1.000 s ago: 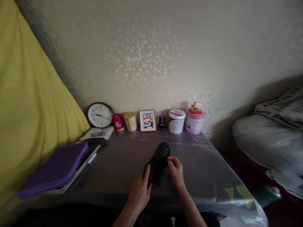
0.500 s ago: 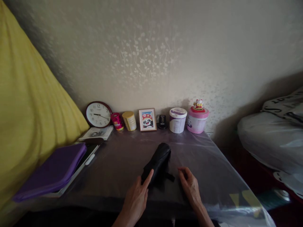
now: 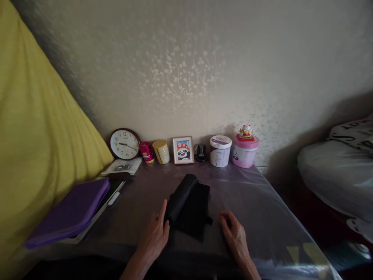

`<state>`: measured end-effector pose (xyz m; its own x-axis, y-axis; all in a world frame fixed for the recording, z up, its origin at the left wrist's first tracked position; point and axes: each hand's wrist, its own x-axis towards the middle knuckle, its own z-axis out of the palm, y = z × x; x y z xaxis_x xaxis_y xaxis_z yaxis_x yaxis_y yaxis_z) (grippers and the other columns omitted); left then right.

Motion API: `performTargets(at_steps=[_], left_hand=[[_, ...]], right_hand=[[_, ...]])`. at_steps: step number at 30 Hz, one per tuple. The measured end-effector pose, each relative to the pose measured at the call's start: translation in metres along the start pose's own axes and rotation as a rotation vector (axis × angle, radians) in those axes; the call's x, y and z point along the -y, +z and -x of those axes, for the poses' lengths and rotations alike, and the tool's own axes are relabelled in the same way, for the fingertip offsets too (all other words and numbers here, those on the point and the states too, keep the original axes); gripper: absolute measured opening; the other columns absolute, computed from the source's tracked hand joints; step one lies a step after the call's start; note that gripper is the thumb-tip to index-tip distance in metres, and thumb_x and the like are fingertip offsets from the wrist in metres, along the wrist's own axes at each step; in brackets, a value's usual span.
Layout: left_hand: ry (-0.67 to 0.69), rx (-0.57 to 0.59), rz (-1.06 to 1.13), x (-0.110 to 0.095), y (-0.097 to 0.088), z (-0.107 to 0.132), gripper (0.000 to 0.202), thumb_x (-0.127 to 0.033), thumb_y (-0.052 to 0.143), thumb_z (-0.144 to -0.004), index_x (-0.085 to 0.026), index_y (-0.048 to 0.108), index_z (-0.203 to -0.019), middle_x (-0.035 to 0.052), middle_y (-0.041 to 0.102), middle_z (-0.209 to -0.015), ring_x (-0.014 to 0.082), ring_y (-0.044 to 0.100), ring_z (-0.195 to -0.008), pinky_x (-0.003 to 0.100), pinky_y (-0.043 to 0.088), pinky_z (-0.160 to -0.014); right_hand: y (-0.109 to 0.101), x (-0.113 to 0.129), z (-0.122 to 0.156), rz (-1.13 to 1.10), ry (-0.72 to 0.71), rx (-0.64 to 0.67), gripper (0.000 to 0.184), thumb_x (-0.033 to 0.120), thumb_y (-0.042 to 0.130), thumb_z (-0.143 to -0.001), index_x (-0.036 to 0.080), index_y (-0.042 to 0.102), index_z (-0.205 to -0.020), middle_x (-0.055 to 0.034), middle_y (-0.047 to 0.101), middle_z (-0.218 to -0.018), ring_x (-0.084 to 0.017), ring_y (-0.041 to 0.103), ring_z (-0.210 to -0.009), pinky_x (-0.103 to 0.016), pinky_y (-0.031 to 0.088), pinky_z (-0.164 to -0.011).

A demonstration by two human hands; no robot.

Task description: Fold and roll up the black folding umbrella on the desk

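A black rolled fabric pouch (image 3: 188,204) lies partly unrolled in the middle of a table (image 3: 262,210) covered in clear plastic film. The roll sits at the left and a flat flap spreads to the right, with a small strap sticking out at its right edge. My left hand (image 3: 154,235) touches the near end of the roll, thumb against it and fingers extended. My right hand (image 3: 234,235) rests on the table just right of the strap, fingers loosely curled, holding nothing I can see.
Along the wall stand a round clock (image 3: 124,144), a red tin (image 3: 146,152), a yellow tin (image 3: 162,151), a framed panda picture (image 3: 183,150), a white tub (image 3: 220,150) and a pink tub (image 3: 245,151). A purple folder (image 3: 70,212) lies left. A yellow curtain (image 3: 35,155) hangs left.
The black roll has been rolled leftwards, laying a flat flap out on the table. My left hand moved left with it; my right hand let go and drew back to the right.
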<state>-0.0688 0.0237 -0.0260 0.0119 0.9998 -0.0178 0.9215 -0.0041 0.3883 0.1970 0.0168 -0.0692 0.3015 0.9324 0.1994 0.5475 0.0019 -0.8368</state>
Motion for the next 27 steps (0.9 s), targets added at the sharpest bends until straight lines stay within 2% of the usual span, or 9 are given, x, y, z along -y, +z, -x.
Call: performTargets(at_steps=[3, 5, 9, 12, 16, 20, 23, 25, 27], left_hand=[[0.044, 0.014, -0.173, -0.006, 0.006, 0.006, 0.064, -0.025, 0.033, -0.083, -0.029, 0.002, -0.139, 0.0115, 0.047, -0.115, 0.0195, 0.056, -0.092, 0.029, 0.04, -0.074], [0.025, 0.03, -0.156, -0.006, 0.011, 0.003, 0.069, -0.02, 0.036, -0.081, -0.031, 0.001, -0.138, 0.0121, 0.046, -0.116, 0.02, 0.057, -0.091, 0.03, 0.04, -0.073], [-0.037, 0.074, 0.206, 0.001, 0.007, -0.013, 0.072, -0.014, 0.044, -0.075, -0.028, 0.013, -0.138, 0.0081, 0.055, -0.106, 0.0187, 0.057, -0.091, 0.031, 0.038, -0.078], [-0.041, 0.127, 0.346, 0.002, -0.005, -0.018, 0.061, -0.016, 0.044, -0.073, -0.021, 0.026, -0.131, 0.0034, 0.06, -0.085, 0.0143, 0.059, -0.077, 0.025, 0.042, -0.068], [-0.027, 0.243, 0.504, -0.007, -0.017, -0.007, 0.035, -0.034, 0.037, -0.079, -0.016, 0.045, -0.109, -0.0049, 0.051, -0.058, 0.0099, 0.05, -0.047, 0.021, 0.04, -0.046], [0.023, 0.272, 0.546, -0.019, -0.022, 0.005, 0.035, -0.047, 0.037, -0.079, -0.017, 0.054, -0.076, -0.0054, 0.045, -0.048, 0.0097, 0.046, -0.041, 0.022, 0.04, -0.046], [0.052, 0.144, 0.517, -0.026, -0.026, 0.01, 0.026, -0.035, 0.048, -0.074, -0.019, 0.055, -0.093, -0.0006, 0.057, -0.064, 0.0142, 0.057, -0.06, 0.025, 0.042, -0.061], [0.064, 0.044, 0.489, -0.031, -0.029, 0.012, 0.042, -0.025, 0.052, -0.069, -0.021, 0.049, -0.11, 0.003, 0.061, -0.082, 0.0178, 0.059, -0.08, 0.026, 0.04, -0.071], [0.07, 0.01, 0.481, -0.036, -0.03, 0.014, 0.052, -0.021, 0.052, -0.067, -0.022, 0.042, -0.118, 0.0025, 0.061, -0.084, 0.0178, 0.059, -0.082, 0.026, 0.04, -0.072]], right_hand=[[0.0, -0.001, 0.001, 0.013, -0.01, 0.015, 0.032, 0.044, 0.039, -0.08, 0.021, 0.06, -0.087, -0.0053, 0.067, -0.081, -0.02, 0.061, -0.071, -0.027, 0.044, -0.065], [0.0, -0.001, 0.001, 0.022, -0.019, 0.014, 0.032, 0.043, 0.038, -0.081, 0.021, 0.06, -0.087, -0.0053, 0.067, -0.082, -0.02, 0.061, -0.071, -0.027, 0.043, -0.065], [0.001, -0.001, 0.002, 0.036, -0.045, 0.006, 0.031, 0.042, 0.037, -0.08, 0.021, 0.059, -0.087, -0.006, 0.067, -0.085, -0.021, 0.061, -0.075, -0.028, 0.043, -0.066], [0.0, 0.0, 0.002, 0.04, -0.056, 0.002, 0.031, 0.042, 0.037, -0.08, 0.022, 0.06, -0.086, -0.006, 0.067, -0.085, -0.021, 0.062, -0.075, -0.028, 0.043, -0.066], [-0.002, 0.0, 0.003, 0.011, -0.057, -0.021, 0.032, 0.042, 0.037, -0.079, 0.022, 0.06, -0.085, -0.0058, 0.068, -0.082, -0.021, 0.062, -0.074, -0.029, 0.044, -0.066], [-0.005, -0.001, 0.004, -0.055, -0.073, -0.074, 0.033, 0.043, 0.039, -0.076, 0.02, 0.061, -0.085, -0.006, 0.067, -0.078, -0.021, 0.062, -0.071, -0.029, 0.045, -0.063], [-0.006, -0.002, 0.005, -0.089, -0.082, -0.092, 0.033, 0.043, 0.039, -0.075, 0.02, 0.061, -0.084, -0.0053, 0.067, -0.076, -0.021, 0.062, -0.069, -0.029, 0.046, -0.061], [-0.006, -0.002, 0.004, -0.096, -0.089, -0.104, 0.033, 0.043, 0.04, -0.074, 0.02, 0.06, -0.084, -0.0056, 0.067, -0.078, -0.021, 0.062, -0.07, -0.03, 0.046, -0.062], [-0.007, -0.002, 0.004, -0.1, -0.094, -0.105, 0.032, 0.043, 0.041, -0.072, 0.02, 0.06, -0.083, -0.0055, 0.067, -0.078, -0.022, 0.062, -0.071, -0.03, 0.046, -0.063]])
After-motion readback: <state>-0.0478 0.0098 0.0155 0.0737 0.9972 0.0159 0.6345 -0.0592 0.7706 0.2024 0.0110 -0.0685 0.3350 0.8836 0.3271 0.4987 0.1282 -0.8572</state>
